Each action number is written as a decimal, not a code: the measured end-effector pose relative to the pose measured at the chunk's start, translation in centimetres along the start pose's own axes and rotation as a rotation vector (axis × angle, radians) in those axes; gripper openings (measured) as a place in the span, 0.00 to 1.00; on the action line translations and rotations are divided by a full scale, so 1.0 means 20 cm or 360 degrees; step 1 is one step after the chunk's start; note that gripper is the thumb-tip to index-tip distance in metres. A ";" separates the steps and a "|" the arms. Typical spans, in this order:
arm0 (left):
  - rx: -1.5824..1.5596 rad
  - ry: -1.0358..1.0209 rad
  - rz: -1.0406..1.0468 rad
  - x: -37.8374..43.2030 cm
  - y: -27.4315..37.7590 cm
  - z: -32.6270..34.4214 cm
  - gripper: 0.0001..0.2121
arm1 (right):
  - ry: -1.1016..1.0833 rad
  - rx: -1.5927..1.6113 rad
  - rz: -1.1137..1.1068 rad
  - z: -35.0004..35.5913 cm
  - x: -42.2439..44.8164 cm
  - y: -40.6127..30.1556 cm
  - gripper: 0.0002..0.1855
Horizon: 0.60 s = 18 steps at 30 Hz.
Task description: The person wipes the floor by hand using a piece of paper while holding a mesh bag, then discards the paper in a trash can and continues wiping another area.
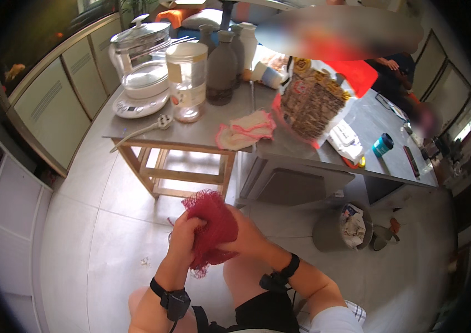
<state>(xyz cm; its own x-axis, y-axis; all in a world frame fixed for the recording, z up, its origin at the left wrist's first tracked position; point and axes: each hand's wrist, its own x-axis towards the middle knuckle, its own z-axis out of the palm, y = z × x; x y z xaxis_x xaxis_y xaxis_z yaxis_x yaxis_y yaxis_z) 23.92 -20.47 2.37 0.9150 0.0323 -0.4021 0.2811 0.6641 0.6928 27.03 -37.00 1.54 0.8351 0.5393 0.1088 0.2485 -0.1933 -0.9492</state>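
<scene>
Bunched dark-red mesh cloth [214, 227] is held between my two hands, above my knees and in front of the metal table [193, 135]. My left hand [183, 239] grips its left side with the thumb pressed on the front. On the right side, my right hand [245, 233] has its fingers around the cloth, partly behind it. Loose frayed mesh sticks out at the top and hangs below. A crumpled cream cloth with pink edging [245, 130] lies on the table beyond my hands.
An electric glass kettle [142, 75], a plastic jar [187, 83], ceramic bottles [222, 66], a plug with cord [164, 121], a patterned bag [312, 100] and a wipes pack [345, 139] stand or lie on the table. A waste bin [329, 233] is below right. Another person [401, 75] sits beyond.
</scene>
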 end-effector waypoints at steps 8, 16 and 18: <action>0.1290 0.0431 0.1042 0.05 0.00 -0.04 0.29 | 0.0450 -0.0198 0.0375 0.02 0.11 0.30 0.30; 0.0907 -0.0010 0.0582 0.09 -0.14 -0.06 0.30 | 0.0094 0.1444 0.0491 0.11 0.18 0.22 0.21; 0.0636 0.0104 0.0441 0.07 -0.13 -0.02 0.25 | -0.0097 0.1788 0.0683 0.10 0.16 0.22 0.20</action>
<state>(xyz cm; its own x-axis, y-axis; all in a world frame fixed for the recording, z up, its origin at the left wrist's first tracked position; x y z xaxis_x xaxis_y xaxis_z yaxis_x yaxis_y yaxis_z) 24.33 -21.94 -0.27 0.9547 0.2223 -0.1978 0.1303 0.2854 0.9495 29.81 -34.41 -2.92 0.7128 0.6497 -0.2642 -0.6355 0.4390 -0.6352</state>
